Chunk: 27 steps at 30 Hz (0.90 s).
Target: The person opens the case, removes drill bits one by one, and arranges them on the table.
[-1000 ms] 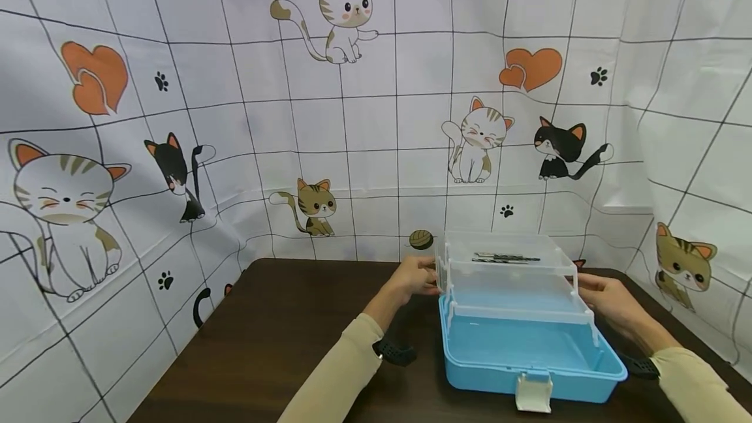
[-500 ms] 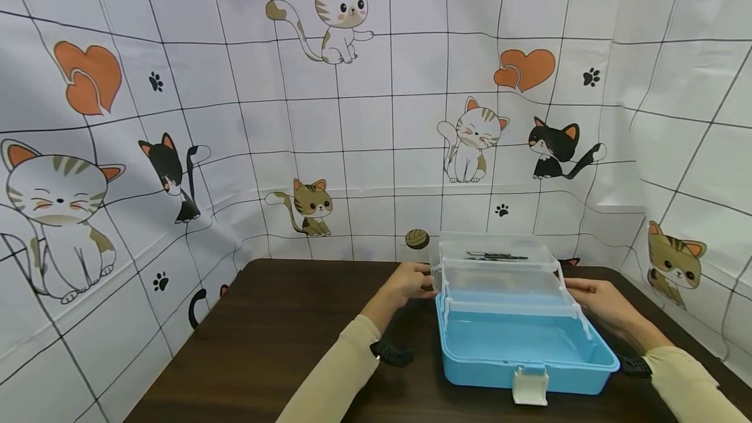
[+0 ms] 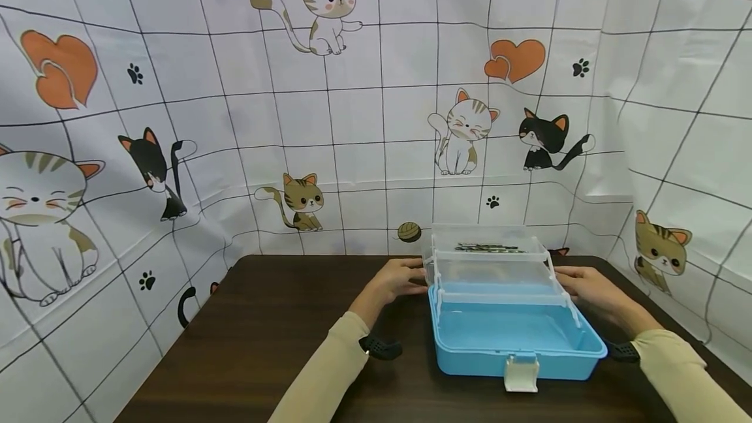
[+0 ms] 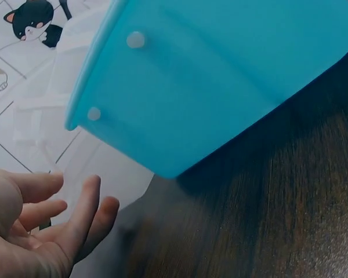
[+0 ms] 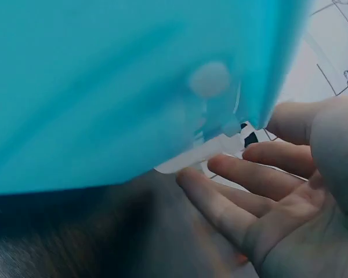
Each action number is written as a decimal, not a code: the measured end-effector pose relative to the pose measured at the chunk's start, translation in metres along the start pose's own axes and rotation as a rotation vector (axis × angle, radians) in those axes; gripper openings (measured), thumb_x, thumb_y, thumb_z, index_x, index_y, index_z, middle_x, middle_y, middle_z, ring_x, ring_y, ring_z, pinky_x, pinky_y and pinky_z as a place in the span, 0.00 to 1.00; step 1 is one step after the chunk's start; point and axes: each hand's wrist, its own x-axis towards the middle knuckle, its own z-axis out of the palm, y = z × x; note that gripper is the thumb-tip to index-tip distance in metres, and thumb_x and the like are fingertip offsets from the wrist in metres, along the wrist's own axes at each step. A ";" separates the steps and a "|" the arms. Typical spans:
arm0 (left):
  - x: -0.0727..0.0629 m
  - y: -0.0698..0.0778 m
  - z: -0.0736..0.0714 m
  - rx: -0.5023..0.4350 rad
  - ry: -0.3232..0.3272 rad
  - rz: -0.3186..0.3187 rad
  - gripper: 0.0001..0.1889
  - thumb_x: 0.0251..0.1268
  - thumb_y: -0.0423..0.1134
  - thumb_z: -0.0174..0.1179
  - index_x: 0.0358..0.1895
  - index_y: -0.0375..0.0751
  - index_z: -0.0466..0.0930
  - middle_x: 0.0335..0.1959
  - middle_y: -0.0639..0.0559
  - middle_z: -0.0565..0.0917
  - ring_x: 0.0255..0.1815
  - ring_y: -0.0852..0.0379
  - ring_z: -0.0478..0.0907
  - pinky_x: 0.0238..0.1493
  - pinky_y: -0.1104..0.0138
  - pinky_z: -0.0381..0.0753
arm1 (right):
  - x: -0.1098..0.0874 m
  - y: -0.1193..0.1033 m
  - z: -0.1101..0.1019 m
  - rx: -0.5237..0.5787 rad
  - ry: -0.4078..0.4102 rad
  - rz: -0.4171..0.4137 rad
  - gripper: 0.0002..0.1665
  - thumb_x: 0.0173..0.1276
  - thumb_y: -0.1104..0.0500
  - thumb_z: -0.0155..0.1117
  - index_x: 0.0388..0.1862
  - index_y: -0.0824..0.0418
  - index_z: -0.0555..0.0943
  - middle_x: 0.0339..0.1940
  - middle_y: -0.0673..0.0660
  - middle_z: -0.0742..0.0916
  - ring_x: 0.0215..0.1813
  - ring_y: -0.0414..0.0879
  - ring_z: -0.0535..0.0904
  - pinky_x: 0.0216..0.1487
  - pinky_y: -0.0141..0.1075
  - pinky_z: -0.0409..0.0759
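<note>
Hands and box hold the same places against each other as they did a second ago; only my view has swung a little, so everything has slid leftward and more of the right-hand side of the printed cloth [image 3: 364, 116] shows. My left hand [image 3: 395, 279] is at the left rear corner of the blue box [image 3: 470, 363], its fingers spread and loosely curved beside the clear lid [image 3: 427, 269]; I cannot tell whether they touch it. My right hand [image 3: 590, 287] is at the opposite rear corner, fingers parted and fairly straight, contact again unclear. The box stands open towards the right of the dark table [image 3: 282, 331], its white latch [image 3: 521, 374] hanging at the front. Slim metal tools [image 3: 490, 248] lie in the raised upper tray [image 3: 464, 256], above and behind the lower tray [image 3: 499, 296]. Those trays stand over the rear of the box, the clear plastic partly covers my left fingertips from above, and the blue side walls fill much of both wrist views.
</note>
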 end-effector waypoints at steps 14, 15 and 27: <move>-0.002 0.004 0.004 -0.094 0.016 -0.022 0.25 0.72 0.26 0.61 0.70 0.30 0.72 0.48 0.38 0.84 0.46 0.44 0.86 0.50 0.58 0.84 | -0.011 -0.026 -0.023 -0.017 -0.036 -0.093 0.41 0.83 0.48 0.52 0.77 0.77 0.56 0.67 0.79 0.74 0.57 0.66 0.82 0.50 0.48 0.84; -0.003 0.004 0.005 -0.090 0.018 -0.022 0.25 0.71 0.26 0.61 0.70 0.30 0.72 0.48 0.38 0.84 0.46 0.45 0.86 0.50 0.58 0.84 | -0.011 -0.030 -0.023 -0.022 -0.016 -0.111 0.41 0.84 0.47 0.51 0.78 0.75 0.55 0.68 0.79 0.72 0.58 0.67 0.81 0.50 0.48 0.84; -0.007 0.009 0.006 -0.099 0.044 -0.020 0.22 0.71 0.25 0.62 0.67 0.30 0.76 0.47 0.37 0.84 0.44 0.45 0.86 0.49 0.58 0.85 | -0.003 -0.041 -0.003 -0.112 0.017 -0.246 0.40 0.84 0.46 0.50 0.85 0.59 0.49 0.80 0.68 0.59 0.73 0.71 0.63 0.60 0.58 0.76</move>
